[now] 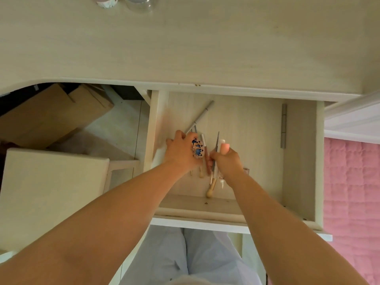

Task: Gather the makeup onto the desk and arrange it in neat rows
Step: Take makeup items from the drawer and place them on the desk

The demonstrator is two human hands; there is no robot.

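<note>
Pale trousers (191,256) fill the bottom centre of the frame, and both bare forearms reach up from there into an open drawer (298,161) under the bench (185,48). At mid-frame the left hand (183,151) curls round a small blue-and-pink patterned case (197,149) along with several thin brushes (202,161). Just beside it, the right hand (227,161) grips a bundle of slim sticks and a pink-tipped tube (223,148). A grey pencil (200,117) slants away above the left hand. Two clear jars (127,2) sit at the top edge on the bench.
</note>
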